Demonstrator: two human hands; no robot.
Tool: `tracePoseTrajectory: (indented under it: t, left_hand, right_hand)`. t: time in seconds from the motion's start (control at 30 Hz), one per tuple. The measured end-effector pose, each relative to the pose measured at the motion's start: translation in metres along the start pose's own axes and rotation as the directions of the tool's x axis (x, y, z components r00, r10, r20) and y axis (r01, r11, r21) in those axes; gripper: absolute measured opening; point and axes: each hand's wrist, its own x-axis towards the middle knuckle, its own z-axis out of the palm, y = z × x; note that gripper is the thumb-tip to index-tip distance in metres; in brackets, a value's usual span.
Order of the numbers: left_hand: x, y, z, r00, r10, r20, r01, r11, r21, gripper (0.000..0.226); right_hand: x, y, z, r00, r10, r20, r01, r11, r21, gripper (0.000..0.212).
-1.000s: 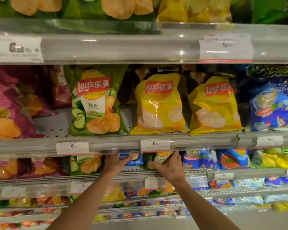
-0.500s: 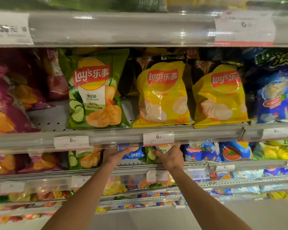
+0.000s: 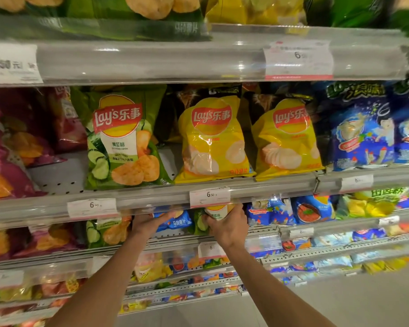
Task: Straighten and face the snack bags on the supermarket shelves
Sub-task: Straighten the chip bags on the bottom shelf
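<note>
Green and white, the small cucumber-flavour bag (image 3: 214,218) sits in my right hand (image 3: 229,226): my fingers curl round its left edge and my thumb lies over its top right corner, so most of the pack is hidden behind my knuckles and under the price rail (image 3: 151,199) just above. My left hand (image 3: 149,221) reaches in beside it, a little to the left, with the fingers stretched out flat under the blue bag (image 3: 175,221); that bag lies between my two hands, touching the fingertips of the left, and I cannot tell whether the thumb presses on it, since the rail hides it. Left of my left hand, on the same shelf, another green bag (image 3: 106,232) leans with its face forward. To the right of my right hand stand more blue bags (image 3: 270,213), upright and close together. Above both hands, one shelf up, a large green bag (image 3: 122,140) stands nearly over my left wrist, and two yellow bags (image 3: 210,138) stand over my right hand, side by side and touching, both facing out. A white price tag (image 3: 209,197) hangs on the rail directly above my right hand.
</note>
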Motion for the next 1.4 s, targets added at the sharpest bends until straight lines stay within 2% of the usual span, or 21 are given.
tracePoseTrajectory:
  t: [0.1, 0.27, 0.47, 0.57, 0.7, 0.8, 0.97, 1.13, 1.4]
  left_hand:
    - [-0.011, 0.007, 0.004, 0.999, -0.035, -0.025, 0.037, 0.996, 0.078, 0.056]
    - [-0.031, 0.019, 0.023, 0.995, 0.013, -0.102, -0.005, 0.997, 0.082, 0.057]
    - [-0.05, 0.035, 0.059, 0.992, 0.095, -0.078, -0.092, 0.995, 0.032, 0.048]
    - [-0.056, 0.04, 0.081, 0.992, 0.092, -0.085, -0.09, 0.995, 0.033, 0.041]
    - [-0.06, 0.045, 0.103, 0.997, 0.076, -0.022, -0.076, 0.997, 0.008, 0.042]
    - [-0.065, 0.044, 0.11, 0.996, 0.089, 0.011, -0.089, 0.996, 0.006, 0.035]
    - [-0.072, 0.037, 0.106, 0.983, 0.178, 0.051, -0.183, 0.975, 0.124, 0.055]
    - [-0.076, 0.038, 0.119, 0.972, 0.219, 0.085, -0.23, 0.963, 0.138, 0.056]
    - [-0.07, 0.038, 0.128, 0.959, 0.26, 0.111, -0.276, 0.947, 0.162, 0.058]
  right_hand:
    - [-0.007, 0.009, -0.01, 1.0, 0.011, 0.014, -0.011, 0.999, 0.049, 0.078]
    - [-0.012, 0.035, -0.036, 1.0, 0.023, 0.014, -0.025, 0.992, 0.124, 0.074]
    - [-0.017, 0.071, -0.074, 0.999, 0.045, 0.0, -0.044, 0.979, 0.197, 0.069]
    - [-0.017, 0.087, -0.092, 0.998, 0.055, -0.04, -0.044, 0.973, 0.227, 0.07]
    - [-0.016, 0.104, -0.11, 0.998, 0.041, -0.048, -0.031, 0.984, 0.178, 0.07]
    - [-0.017, 0.115, -0.115, 0.999, 0.029, -0.037, -0.023, 0.986, 0.163, 0.074]
    - [-0.023, 0.127, -0.115, 0.996, 0.067, -0.052, -0.055, 0.978, 0.202, 0.073]
    - [-0.022, 0.134, -0.115, 0.995, 0.098, -0.032, -0.086, 0.957, 0.277, 0.071]
    - [-0.023, 0.141, -0.116, 0.995, 0.101, -0.018, -0.091, 0.952, 0.294, 0.072]
